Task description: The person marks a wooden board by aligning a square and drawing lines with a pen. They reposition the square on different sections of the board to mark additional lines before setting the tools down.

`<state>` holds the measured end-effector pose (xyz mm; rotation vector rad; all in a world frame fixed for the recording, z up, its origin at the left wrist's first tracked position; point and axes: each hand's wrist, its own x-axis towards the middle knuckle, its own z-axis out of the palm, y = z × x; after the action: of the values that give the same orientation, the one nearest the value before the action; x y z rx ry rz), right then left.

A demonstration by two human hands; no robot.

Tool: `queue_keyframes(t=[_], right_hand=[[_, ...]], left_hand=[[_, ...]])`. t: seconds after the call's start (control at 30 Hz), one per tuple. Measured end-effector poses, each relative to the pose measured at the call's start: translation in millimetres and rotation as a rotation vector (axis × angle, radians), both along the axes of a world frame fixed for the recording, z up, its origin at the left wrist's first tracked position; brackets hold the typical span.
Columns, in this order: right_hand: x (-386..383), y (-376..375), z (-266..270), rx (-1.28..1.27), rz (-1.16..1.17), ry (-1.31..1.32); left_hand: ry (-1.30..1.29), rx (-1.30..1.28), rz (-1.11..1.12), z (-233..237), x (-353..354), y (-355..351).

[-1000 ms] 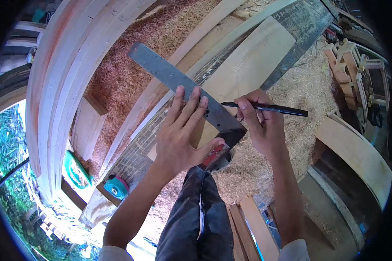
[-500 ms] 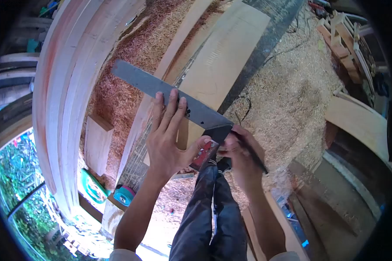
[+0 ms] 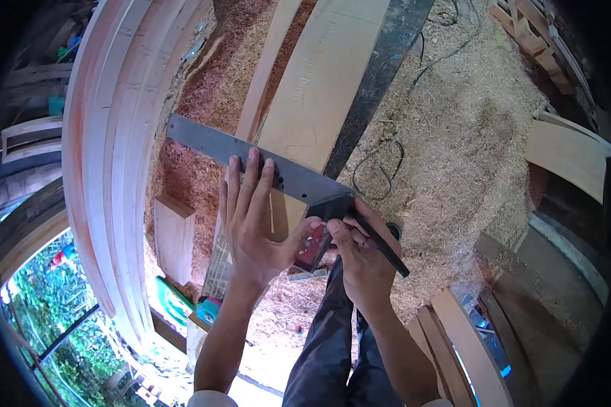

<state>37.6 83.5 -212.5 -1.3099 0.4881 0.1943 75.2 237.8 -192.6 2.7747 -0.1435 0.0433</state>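
A grey metal try square [image 3: 214, 141] lies slantwise across a pale wooden board [image 3: 312, 88]. My left hand [image 3: 251, 224] rests on its blade with fingers spread; the thumb reaches toward a dark red block-like part [image 3: 310, 249] at the square's lower end. Closed around the dark stock [image 3: 381, 241] at the right end is my right hand [image 3: 363, 254], thumb and fingers bent together. Whether it also pinches something small, I cannot make out. Below the blade, part of the board shows between my hands.
Long curved planks [image 3: 119, 136] stand at the left, near a short wood block [image 3: 174, 237]. A teal tape measure [image 3: 208, 310] sits at the bench's lower end. Sawdust [image 3: 448, 163] covers the floor, with a black cable [image 3: 392, 178] on it.
The camera view has shifted, so the board appears further left and steeper. My right hand has moved slightly left and its thumb now shows near my left thumb.
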Motion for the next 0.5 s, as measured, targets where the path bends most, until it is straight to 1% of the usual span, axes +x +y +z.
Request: queue_keyframes(t=[0.03, 0.1, 0.2, 0.43, 0.5], right_hand=[[2, 0, 0, 0.001, -0.005, -0.001], [6, -1, 1, 0.017, -0.001, 0.048], [10, 1, 2, 0.048, -0.019, 0.066], [13, 0, 3, 0.018, -0.011, 0.035], [14, -2, 1, 0.037, 0.027, 0.076]], left_hand=[[-0.001, 0.001, -0.005, -1, 2, 0], [-0.007, -0.098, 0.008, -5, 6, 0], [-0.014, -0.100, 0.000, -6, 7, 1], [-0.006, -0.100, 0.009, -6, 8, 1], [0.009, -0.106, 0.015, -6, 8, 1]])
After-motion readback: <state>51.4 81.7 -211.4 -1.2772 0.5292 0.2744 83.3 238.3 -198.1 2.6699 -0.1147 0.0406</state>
